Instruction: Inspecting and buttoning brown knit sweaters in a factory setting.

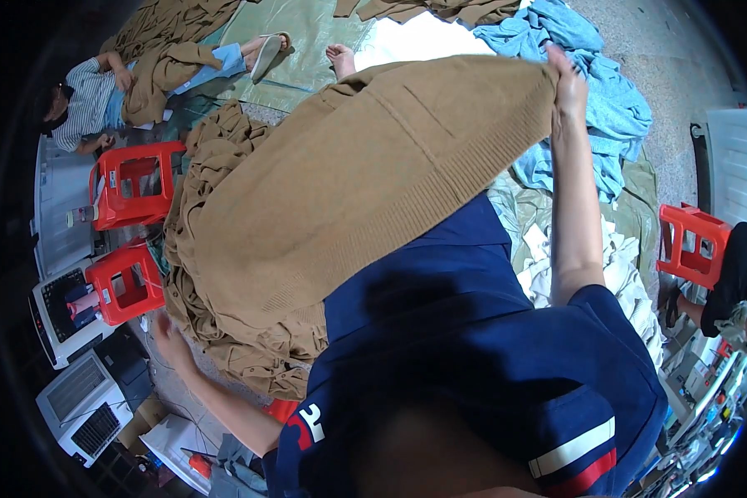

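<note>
Green tarpaulin (307,41) and grey floor are seen behind, with another person (91,100) seated at the far left beside two red plastic stools (133,187) and a heap of tan garments (199,249). At lower left the left hand (170,336) is held at the edge of a spread tan knitted sweater (365,191), though its grip cannot be told. At upper right the sweater's far corner is pinched by the right hand (566,87), beyond which a pile of blue cloth (606,108) is seen.

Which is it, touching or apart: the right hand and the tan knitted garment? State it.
Touching. The head view shows the right hand pinching the raised corner of the tan knitted garment, fingers wrapped over its edge.
</note>
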Demonstrator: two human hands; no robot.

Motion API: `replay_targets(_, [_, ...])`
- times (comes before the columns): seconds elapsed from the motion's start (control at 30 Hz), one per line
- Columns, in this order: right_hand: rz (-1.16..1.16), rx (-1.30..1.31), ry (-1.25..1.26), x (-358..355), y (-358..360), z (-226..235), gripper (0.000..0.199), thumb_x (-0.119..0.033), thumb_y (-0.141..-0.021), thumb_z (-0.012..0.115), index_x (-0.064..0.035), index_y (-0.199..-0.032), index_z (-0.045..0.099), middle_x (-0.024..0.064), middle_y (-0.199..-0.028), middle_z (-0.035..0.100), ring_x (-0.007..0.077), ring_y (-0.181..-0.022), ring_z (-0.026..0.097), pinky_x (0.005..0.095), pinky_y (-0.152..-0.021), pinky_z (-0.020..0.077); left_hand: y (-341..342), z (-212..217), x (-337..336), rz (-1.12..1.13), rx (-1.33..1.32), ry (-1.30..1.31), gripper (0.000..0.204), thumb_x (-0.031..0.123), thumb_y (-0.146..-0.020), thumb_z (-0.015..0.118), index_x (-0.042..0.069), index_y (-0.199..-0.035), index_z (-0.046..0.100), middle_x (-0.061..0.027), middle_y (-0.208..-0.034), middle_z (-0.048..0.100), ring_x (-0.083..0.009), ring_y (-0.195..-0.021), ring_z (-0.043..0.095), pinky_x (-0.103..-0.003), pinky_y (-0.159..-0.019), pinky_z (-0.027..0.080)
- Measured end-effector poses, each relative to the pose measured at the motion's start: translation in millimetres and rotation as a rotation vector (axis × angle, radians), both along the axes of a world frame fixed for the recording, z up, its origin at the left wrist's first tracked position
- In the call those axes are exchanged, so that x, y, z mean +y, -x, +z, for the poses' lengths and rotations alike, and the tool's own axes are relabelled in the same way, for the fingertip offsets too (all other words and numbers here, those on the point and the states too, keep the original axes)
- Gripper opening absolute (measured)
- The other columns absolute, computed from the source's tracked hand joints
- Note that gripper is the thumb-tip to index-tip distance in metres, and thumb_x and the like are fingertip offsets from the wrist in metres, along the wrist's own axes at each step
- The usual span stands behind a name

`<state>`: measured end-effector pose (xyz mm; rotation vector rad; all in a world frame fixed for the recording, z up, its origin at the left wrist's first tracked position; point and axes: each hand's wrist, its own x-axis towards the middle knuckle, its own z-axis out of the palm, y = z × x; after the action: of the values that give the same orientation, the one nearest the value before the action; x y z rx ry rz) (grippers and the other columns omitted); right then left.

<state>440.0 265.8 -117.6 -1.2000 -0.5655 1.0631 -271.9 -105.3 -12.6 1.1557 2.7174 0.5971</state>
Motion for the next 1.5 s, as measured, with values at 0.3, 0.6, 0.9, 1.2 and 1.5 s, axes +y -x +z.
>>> replay_targets(0.3, [1.796, -1.181, -0.825, -161.6, 178.3, 84.7, 0.015, -0.014, -0.077, 0.062, -0.0068, -0.089, 0.057, 0.0149, -0.066, 0.061, 0.0337, -0.066, 0.064, 0.0444, -0.062, 0.0511, -298.7, 0.6, 229.8, -0.711, -0.978, -0.268, 0.028, 0.014, -0.094, 0.059, 0.0, -0.118, 0.058, -0.0118, -0.106, 0.065, -0.0185, -0.099, 0.063, -0.03, -0.087, 0.051])
replay_targets(0.6, [1.741, -0.65, 0.026, -169.1, 156.8, 74.1, 0.014, -0.009, -0.082, 0.058, -0.0049, -0.094, 0.062, 0.0106, -0.079, 0.065, 0.0288, -0.078, 0.064, 0.0401, -0.071, 0.0476, -328.1, -131.0, 323.6, -0.408, -0.059, 0.354, 0.055, 0.03, -0.079, 0.07, -0.001, -0.122, 0.054, -0.0233, -0.123, 0.057, -0.0364, -0.113, 0.058, -0.043, -0.095, 0.047])
replay_targets(0.9, [1.221, -1.273, -0.153, -141.1, 68.6, 131.6, 0.024, 0.006, -0.066, 0.065, -0.0053, -0.087, 0.062, 0.0133, -0.074, 0.064, 0.0299, -0.071, 0.066, 0.0378, -0.062, 0.0507, -270.3, -69.0, 358.0, -0.319, -1.514, -0.56, 0.017, 0.016, -0.096, 0.055, 0.001, -0.097, 0.063, -0.0112, -0.092, 0.068, -0.0206, -0.08, 0.066, -0.034, -0.071, 0.056])
replay_targets(1.2, [1.213, -1.419, 0.214, -167.5, 6.7, 94.5, 0.02, 0.005, -0.07, 0.06, -0.0037, -0.088, 0.061, 0.0157, -0.089, 0.059, 0.0343, -0.088, 0.061, 0.0411, -0.074, 0.0474, -358.0, -35.9, 231.3, -0.291, -1.822, -0.62, 0.024, 0.023, -0.102, 0.043, 0.001, -0.108, 0.053, -0.0154, -0.101, 0.065, -0.0234, -0.089, 0.068, -0.04, -0.076, 0.058])
replay_targets(1.5, [0.771, -1.018, -0.579, -144.9, 141.3, 58.1, 0.033, -0.004, -0.073, 0.068, -0.006, -0.104, 0.058, 0.0129, -0.111, 0.055, 0.0298, -0.103, 0.056, 0.0388, -0.083, 0.0495, -360.5, -66.7, 198.5, -0.112, -1.734, -0.564, 0.025, 0.025, -0.102, 0.044, 0.001, -0.105, 0.051, -0.017, -0.101, 0.064, -0.0254, -0.086, 0.067, -0.039, -0.077, 0.058])
